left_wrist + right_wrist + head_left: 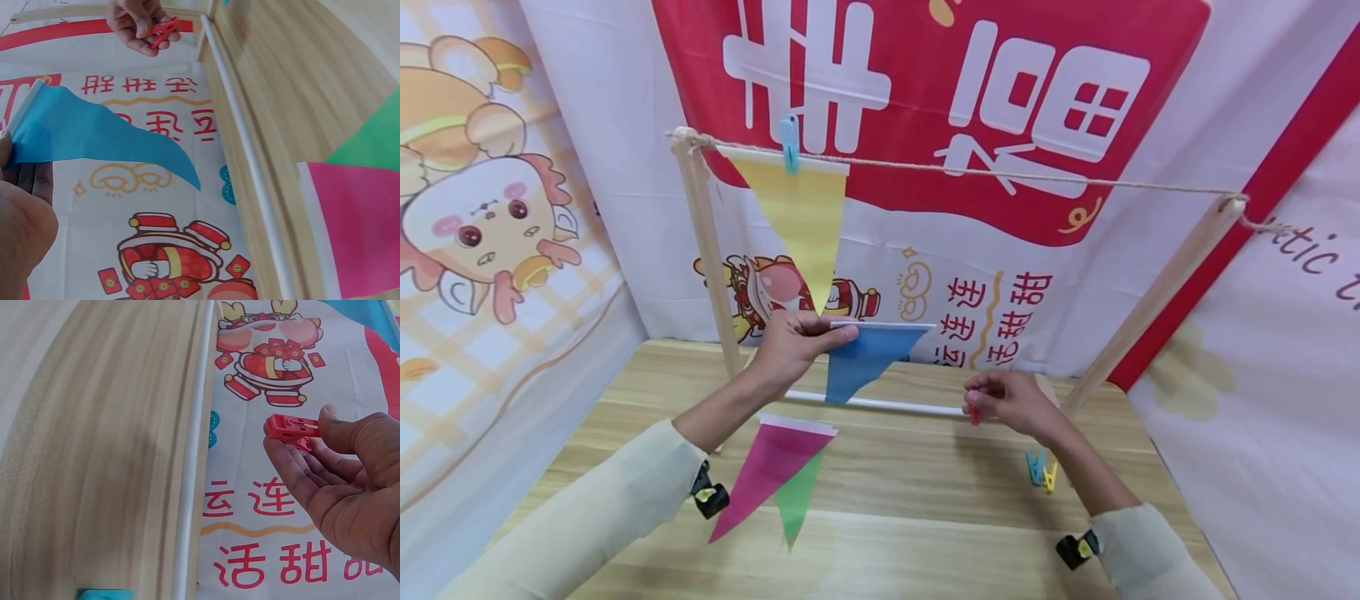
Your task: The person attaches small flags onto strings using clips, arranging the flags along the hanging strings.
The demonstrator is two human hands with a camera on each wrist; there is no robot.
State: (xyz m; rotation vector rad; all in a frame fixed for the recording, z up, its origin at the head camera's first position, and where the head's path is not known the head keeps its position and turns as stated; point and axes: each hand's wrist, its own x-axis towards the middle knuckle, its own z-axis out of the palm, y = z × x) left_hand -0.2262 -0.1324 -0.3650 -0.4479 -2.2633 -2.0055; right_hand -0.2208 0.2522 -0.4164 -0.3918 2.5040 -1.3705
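1. Our left hand (792, 350) pinches the blue flag (868, 358) mid-frame; our right hand (1015, 404), right of centre, holds the red clip (975, 412).
2. We'd do well to keep the flag's white edge (895, 325) flush with the string (970, 170) while clipping.

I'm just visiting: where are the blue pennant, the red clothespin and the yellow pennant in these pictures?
Blue pennant (869, 360), head view: middle of its face.
Red clothespin (287, 427), right wrist view: middle of its body.
Yellow pennant (807, 210), head view: middle of its face.
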